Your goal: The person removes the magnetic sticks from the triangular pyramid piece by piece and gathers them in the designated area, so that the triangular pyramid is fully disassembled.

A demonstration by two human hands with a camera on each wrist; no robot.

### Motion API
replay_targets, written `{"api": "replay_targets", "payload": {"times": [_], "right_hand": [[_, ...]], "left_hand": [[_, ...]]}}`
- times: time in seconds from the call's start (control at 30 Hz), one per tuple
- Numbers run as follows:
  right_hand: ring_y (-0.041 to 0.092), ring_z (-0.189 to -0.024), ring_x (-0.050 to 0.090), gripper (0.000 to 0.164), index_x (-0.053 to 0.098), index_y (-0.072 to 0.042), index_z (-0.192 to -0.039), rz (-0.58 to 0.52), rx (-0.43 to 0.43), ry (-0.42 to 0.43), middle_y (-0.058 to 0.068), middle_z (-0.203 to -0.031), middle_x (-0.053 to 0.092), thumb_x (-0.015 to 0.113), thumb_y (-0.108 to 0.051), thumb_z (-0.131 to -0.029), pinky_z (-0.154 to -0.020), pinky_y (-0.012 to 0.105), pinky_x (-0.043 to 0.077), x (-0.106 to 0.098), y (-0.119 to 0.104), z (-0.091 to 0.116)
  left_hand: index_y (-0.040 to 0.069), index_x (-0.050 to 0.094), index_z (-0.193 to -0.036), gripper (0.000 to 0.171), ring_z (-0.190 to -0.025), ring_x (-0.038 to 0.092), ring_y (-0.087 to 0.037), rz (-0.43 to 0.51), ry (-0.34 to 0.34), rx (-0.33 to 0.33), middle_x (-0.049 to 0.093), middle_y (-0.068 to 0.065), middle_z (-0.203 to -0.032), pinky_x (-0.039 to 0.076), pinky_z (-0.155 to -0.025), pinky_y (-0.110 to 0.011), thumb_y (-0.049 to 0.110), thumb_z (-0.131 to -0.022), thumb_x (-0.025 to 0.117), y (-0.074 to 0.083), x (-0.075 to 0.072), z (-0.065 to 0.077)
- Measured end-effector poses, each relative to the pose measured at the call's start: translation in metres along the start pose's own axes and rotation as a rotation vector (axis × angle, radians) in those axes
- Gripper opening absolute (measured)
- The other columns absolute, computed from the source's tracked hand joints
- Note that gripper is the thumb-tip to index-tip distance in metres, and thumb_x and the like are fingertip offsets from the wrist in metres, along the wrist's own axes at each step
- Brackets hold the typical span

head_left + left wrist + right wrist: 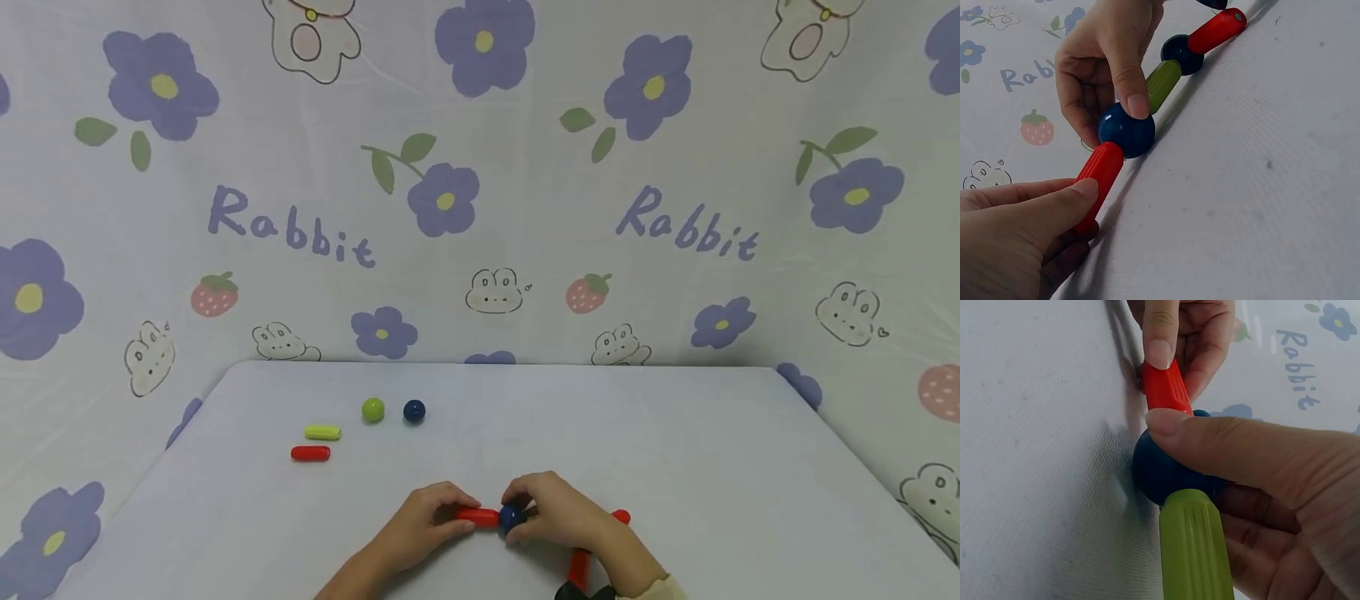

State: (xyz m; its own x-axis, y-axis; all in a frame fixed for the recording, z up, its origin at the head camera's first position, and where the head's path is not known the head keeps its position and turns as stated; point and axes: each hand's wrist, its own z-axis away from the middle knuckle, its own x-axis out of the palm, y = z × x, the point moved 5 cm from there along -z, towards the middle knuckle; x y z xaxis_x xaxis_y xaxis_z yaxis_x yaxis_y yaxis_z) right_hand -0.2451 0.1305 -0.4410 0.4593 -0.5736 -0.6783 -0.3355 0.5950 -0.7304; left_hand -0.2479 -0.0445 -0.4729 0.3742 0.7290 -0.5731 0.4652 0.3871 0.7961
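My left hand [417, 525] pinches a ridged red rod [1100, 172] between thumb and fingers. The rod's end meets a shiny blue ball [1125, 131], which my right hand [558, 510] grips with its thumb on top. From the ball's other side a green rod [1194, 544] extends. The left wrist view shows this green rod leading to a second blue ball [1180, 55], with another red rod [1217, 31] beyond. Beneath the right forearm in the head view, a red rod [579, 569] lies near a dark object [573, 592] cut off by the frame.
Farther back on the white table [712, 467], left of the hands, lie a light green ball [372, 409], a dark blue ball [414, 411], a yellow-green rod [322, 432] and a red rod [311, 453]. A printed cloth [525, 250] hangs behind the table.
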Motion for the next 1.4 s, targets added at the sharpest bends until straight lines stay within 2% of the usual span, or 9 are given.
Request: {"api": "replay_targets", "payload": {"times": [0.17, 0.33, 0.77, 1.03, 1.27, 1.4], "right_hand": [[0.015, -0.090, 0.063, 0.031, 0.065, -0.006, -0.099, -0.029, -0.009, -0.001, 0.003, -0.097, 0.067, 0.079, -0.018, -0.073, -0.079, 0.031, 0.055, 0.000, 0.003, 0.000], [0.014, -0.090, 0.063, 0.031, 0.065, -0.007, -0.099, -0.023, -0.026, 0.001, 0.002, -0.097, 0.067, 0.078, -0.020, -0.075, -0.080, 0.030, 0.054, 0.000, 0.004, -0.002], [0.008, -0.089, 0.061, 0.028, 0.066, -0.008, -0.099, -0.013, -0.068, -0.028, -0.001, -0.095, 0.067, 0.077, -0.019, -0.076, -0.079, 0.021, 0.052, 0.003, -0.001, -0.003], [0.009, -0.091, 0.061, 0.028, 0.067, -0.007, -0.100, -0.027, -0.058, -0.054, 0.000, -0.097, 0.067, 0.077, -0.017, -0.076, -0.081, 0.024, 0.053, 0.004, -0.004, -0.004], [0.011, -0.090, 0.059, 0.026, 0.066, -0.007, -0.097, -0.029, -0.018, -0.035, 0.000, -0.095, 0.066, 0.077, -0.016, -0.075, -0.078, 0.025, 0.054, -0.005, 0.005, 0.002], [0.015, -0.091, 0.059, 0.027, 0.066, -0.007, -0.098, -0.050, -0.017, -0.036, 0.002, -0.097, 0.066, 0.077, -0.017, -0.076, -0.079, 0.027, 0.054, -0.007, 0.007, 0.004]], "left_hand": [[0.012, 0.068, -0.104, 0.022, -0.087, 0.057, -0.001, 0.005, 0.001, -0.010, 0.067, 0.003, -0.097, 0.049, -0.083, -0.019, 0.025, -0.087, 0.065, -0.003, -0.001, -0.001], [0.014, 0.068, -0.103, 0.020, -0.085, 0.057, -0.001, 0.035, -0.003, -0.055, 0.068, 0.003, -0.097, 0.050, -0.081, -0.017, 0.026, -0.087, 0.064, -0.006, -0.004, -0.001], [0.016, 0.068, -0.104, 0.022, -0.087, 0.058, -0.006, 0.126, -0.078, -0.140, 0.067, 0.003, -0.099, 0.047, -0.080, -0.015, 0.030, -0.087, 0.065, -0.014, -0.010, -0.002], [0.015, 0.068, -0.105, 0.024, -0.087, 0.058, -0.008, 0.143, -0.108, -0.131, 0.068, 0.001, -0.100, 0.047, -0.080, -0.015, 0.030, -0.086, 0.066, -0.015, -0.014, -0.002], [0.010, 0.067, -0.105, 0.022, -0.087, 0.056, -0.010, 0.124, -0.003, -0.207, 0.066, -0.003, -0.100, 0.047, -0.076, -0.014, 0.022, -0.086, 0.066, -0.038, -0.043, 0.011], [0.008, 0.067, -0.107, 0.025, -0.088, 0.056, -0.009, 0.143, -0.009, -0.197, 0.067, -0.006, -0.102, 0.048, -0.078, -0.014, 0.023, -0.086, 0.066, -0.042, -0.048, 0.014]]}}
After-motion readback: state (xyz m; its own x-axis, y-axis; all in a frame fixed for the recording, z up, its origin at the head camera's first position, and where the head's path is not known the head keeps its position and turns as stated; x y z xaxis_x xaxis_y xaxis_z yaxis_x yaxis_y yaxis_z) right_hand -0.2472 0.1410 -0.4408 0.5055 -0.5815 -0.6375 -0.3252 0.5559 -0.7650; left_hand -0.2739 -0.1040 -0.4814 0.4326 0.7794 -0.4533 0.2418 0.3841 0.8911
